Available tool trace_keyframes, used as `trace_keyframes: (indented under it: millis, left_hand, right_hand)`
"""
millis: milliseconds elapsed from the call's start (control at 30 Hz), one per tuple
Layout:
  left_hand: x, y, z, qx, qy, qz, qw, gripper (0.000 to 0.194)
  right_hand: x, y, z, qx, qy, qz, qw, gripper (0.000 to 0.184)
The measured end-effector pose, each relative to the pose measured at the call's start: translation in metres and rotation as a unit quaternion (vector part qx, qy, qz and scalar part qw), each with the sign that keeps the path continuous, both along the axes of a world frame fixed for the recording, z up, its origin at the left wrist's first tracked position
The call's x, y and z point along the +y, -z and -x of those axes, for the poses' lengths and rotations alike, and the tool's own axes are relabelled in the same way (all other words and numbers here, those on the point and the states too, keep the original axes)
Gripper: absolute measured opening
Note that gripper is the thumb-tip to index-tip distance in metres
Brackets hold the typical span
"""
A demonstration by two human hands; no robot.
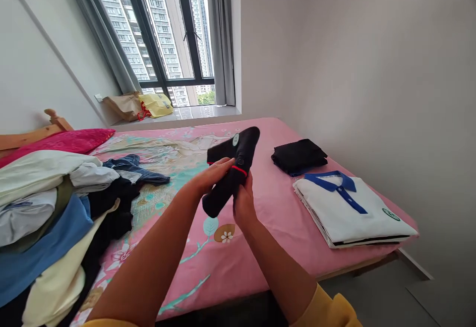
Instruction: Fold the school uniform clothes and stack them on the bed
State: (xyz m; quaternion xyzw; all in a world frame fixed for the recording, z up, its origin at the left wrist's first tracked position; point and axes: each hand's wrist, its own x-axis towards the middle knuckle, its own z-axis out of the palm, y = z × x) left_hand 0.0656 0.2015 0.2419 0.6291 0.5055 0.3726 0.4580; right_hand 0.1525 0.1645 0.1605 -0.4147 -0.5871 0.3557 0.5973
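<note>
A black garment (222, 193) with thin red trim and a pale round badge is bunched into a narrow, bent bundle above the middle of the bed. My left hand (213, 175) is closed on its left side, the thumb lying over the cloth near the red trim. From below and to the right, my right hand (244, 203) grips the same garment, its fingers partly hidden behind the cloth. Its exact kind cannot be told while it is bunched up. Both hands hold it clear of the pink bedsheet (267, 237).
To the left lies a loose heap of clothes (67, 218), with denim (141, 170) beside it. A folded black pile (299, 156) and a stack of folded polo shirts (353, 213) sit at the right edge. Bags (158, 104) rest on the windowsill; a red pillow (70, 141) is behind.
</note>
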Motion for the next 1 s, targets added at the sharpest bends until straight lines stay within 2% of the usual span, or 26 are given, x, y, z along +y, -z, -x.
trace_keyframes:
  millis: [33, 67, 100, 133, 200, 267, 333, 367, 433, 533, 600, 667, 733, 800, 900, 1000]
  left_hand:
    - [0.003, -0.012, 0.002, 0.073, 0.018, -0.027, 0.997, 0.04]
    - [0.005, -0.017, 0.003, 0.153, 0.034, -0.056, 0.986, 0.041]
    - [0.003, -0.015, 0.004, 0.226, 0.045, -0.079, 0.97, 0.042]
    - [-0.001, -0.005, 0.005, 0.284, 0.052, -0.09, 0.953, 0.042]
    - [-0.015, 0.034, 0.007, 0.367, 0.074, -0.081, 0.924, 0.041]
    - [-0.039, 0.089, 0.008, 0.414, 0.094, -0.053, 0.904, 0.039]
    - [-0.066, 0.142, 0.009, 0.417, 0.103, -0.041, 0.902, 0.036]
    - [-0.08, 0.165, 0.01, 0.412, 0.093, -0.057, 0.905, 0.041]
    - [-0.105, 0.201, 0.016, 0.375, 0.048, -0.122, 0.918, 0.045]
    - [-0.129, 0.229, 0.036, 0.299, -0.113, -0.182, 0.93, 0.047]
    - [-0.136, 0.237, 0.054, 0.219, -0.243, -0.149, 0.933, 0.049]
    - [-0.138, 0.238, 0.072, 0.096, -0.305, -0.03, 0.947, 0.049]
    - [-0.135, 0.233, 0.086, -0.012, -0.286, 0.109, 0.952, 0.045]
    - [-0.13, 0.225, 0.092, -0.062, -0.244, 0.194, 0.948, 0.042]
    - [-0.124, 0.213, 0.091, -0.083, -0.207, 0.236, 0.946, 0.042]
    - [-0.131, 0.209, 0.085, -0.107, -0.192, 0.264, 0.939, 0.044]
  right_hand:
    - [0.001, -0.005, 0.006, 0.099, -0.016, -0.006, 0.995, 0.062]
    - [-0.001, -0.002, 0.012, 0.185, -0.024, 0.0, 0.983, 0.064]
    - [-0.005, 0.007, 0.016, 0.234, -0.028, 0.012, 0.972, 0.064]
    - [-0.012, 0.023, 0.018, 0.256, -0.027, 0.033, 0.966, 0.062]
    - [-0.034, 0.071, 0.018, 0.249, -0.014, 0.101, 0.963, 0.055]
    - [-0.063, 0.124, 0.009, 0.206, 0.001, 0.194, 0.959, 0.044]
    - [-0.09, 0.165, -0.008, 0.197, -0.003, 0.242, 0.95, 0.037]
    - [-0.101, 0.177, -0.019, 0.216, -0.004, 0.258, 0.942, 0.035]
    - [-0.114, 0.186, -0.044, 0.304, -0.008, 0.296, 0.905, 0.028]
    - [-0.115, 0.176, -0.082, 0.419, 0.008, 0.358, 0.835, 0.032]
    - [-0.109, 0.167, -0.102, 0.415, 0.006, 0.385, 0.824, 0.042]
    - [-0.1, 0.162, -0.114, 0.36, -0.017, 0.409, 0.838, 0.047]
    - [-0.09, 0.16, -0.119, 0.294, -0.048, 0.439, 0.848, 0.048]
    - [-0.079, 0.158, -0.117, 0.237, -0.066, 0.467, 0.85, 0.05]
    - [-0.064, 0.156, -0.112, 0.158, -0.067, 0.49, 0.855, 0.046]
    - [-0.065, 0.157, -0.112, 0.126, -0.066, 0.493, 0.859, 0.033]
